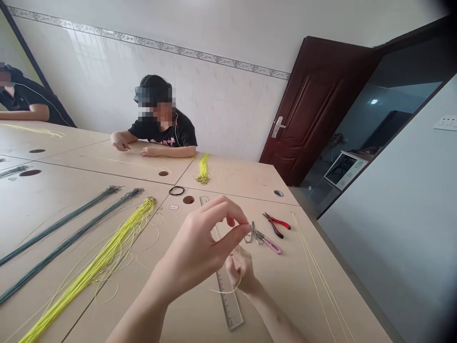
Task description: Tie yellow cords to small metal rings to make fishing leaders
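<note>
Grey-green bundles: two, at the left of the tabletop (193,314), long axes slanting from near left to far right, bunched ends (137,192) far.
Yellow bundle (107,247): on the same slant, gathered end far, stray loops spilling on its right.
Black ring (177,195): flat, near a small card (173,207).
Left hand (203,243): thumb and forefinger pinched together on the thin cord.
Thin cord (240,278): above the ruler, dropping from the left fingertips, then curving so its free end points left.
Ruler (232,309): clear, long axis running away from the viewer, far end leaning left.
Right hand (244,271): blurred behind the left, fingers curled; cannot tell whether it grips the cord.
Pink-handled tool (273,245): handle towards near right, beside metal scissors (253,229).
Pliers (274,224): nose pointing far left, red-and-black handles spread.
Loose strands (313,257): fanning from a far knot towards near right.
</note>
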The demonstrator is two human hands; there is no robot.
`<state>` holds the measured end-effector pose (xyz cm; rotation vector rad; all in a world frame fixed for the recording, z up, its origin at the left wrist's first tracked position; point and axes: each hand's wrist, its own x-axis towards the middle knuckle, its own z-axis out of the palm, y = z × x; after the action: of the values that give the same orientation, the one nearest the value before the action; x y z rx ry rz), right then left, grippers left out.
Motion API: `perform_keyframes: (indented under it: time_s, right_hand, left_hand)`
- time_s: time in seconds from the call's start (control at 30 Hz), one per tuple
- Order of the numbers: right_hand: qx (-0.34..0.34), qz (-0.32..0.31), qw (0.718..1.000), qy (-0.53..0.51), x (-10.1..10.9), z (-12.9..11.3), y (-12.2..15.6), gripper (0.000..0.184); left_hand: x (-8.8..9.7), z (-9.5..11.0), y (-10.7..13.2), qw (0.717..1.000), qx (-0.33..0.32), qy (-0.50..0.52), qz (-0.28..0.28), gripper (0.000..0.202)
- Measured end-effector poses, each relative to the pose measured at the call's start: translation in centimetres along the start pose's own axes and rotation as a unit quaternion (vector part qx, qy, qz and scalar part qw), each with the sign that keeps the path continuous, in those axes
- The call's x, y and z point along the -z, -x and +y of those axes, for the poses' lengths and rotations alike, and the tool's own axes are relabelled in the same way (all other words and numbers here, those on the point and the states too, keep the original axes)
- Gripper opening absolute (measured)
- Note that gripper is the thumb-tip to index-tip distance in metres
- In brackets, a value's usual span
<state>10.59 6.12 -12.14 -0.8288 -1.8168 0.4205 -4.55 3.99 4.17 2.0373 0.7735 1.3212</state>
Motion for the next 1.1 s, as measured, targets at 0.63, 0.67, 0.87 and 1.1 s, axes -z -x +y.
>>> perform_keyframes:
  time_s: [0.63,0.67,0.87,1.1]
  right_hand:
    - [0.059,0.026,0.986,0.154,10.7,-11.6,-5.7,0.016]
    - [0.061,0.017,0.985,0.158,10.9,-11.6,-5.8,0.014]
    - [0.063,0.008,0.985,0.158,11.1,-11.6,-5.9,0.010]
    - [0.064,0.008,0.983,0.174,11.3,-11.5,-5.8,0.007]
  left_hand:
    - [-0.7,0.2,0.1,0.985,-0.077,-0.155,0.007,0.011]
    - [-1.0,0.1,-0.1,0.985,-0.083,-0.154,0.003,0.011]
    - [-2.2,-0.4,-0.6,0.979,-0.116,-0.166,-0.017,0.014]
    - [-2.8,-0.6,-0.4,0.977,-0.133,-0.164,0.010,0.011]
